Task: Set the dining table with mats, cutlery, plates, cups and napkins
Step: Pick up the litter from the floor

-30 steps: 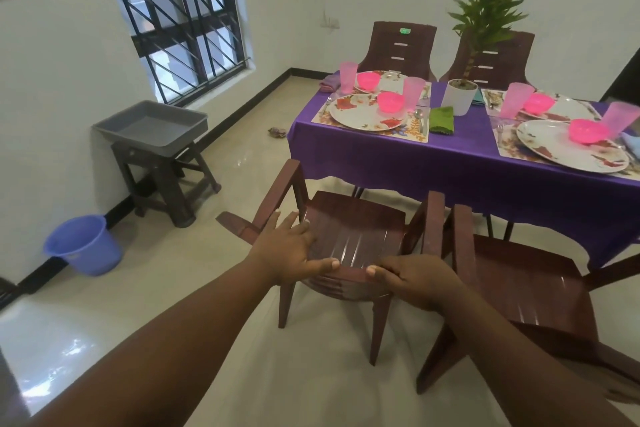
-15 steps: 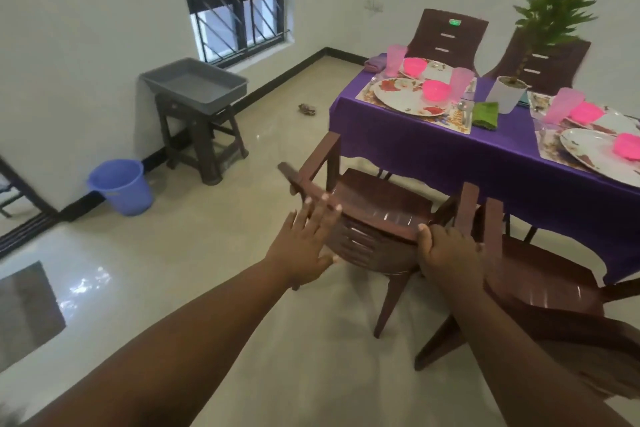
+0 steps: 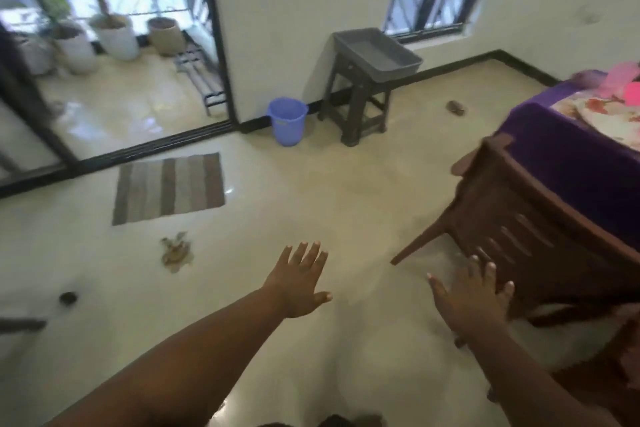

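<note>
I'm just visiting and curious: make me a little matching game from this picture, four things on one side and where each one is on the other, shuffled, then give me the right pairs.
Things:
1. blue bucket
2. grey tray
3. striped mat
4. purple tablecloth

Places:
A. flat on the floor by the sliding door
B. over the table at the right edge
C. on top of the dark stool
D. on the floor against the wall, left of the stool

Right pairs: 1-D, 2-C, 3-A, 4-B.
</note>
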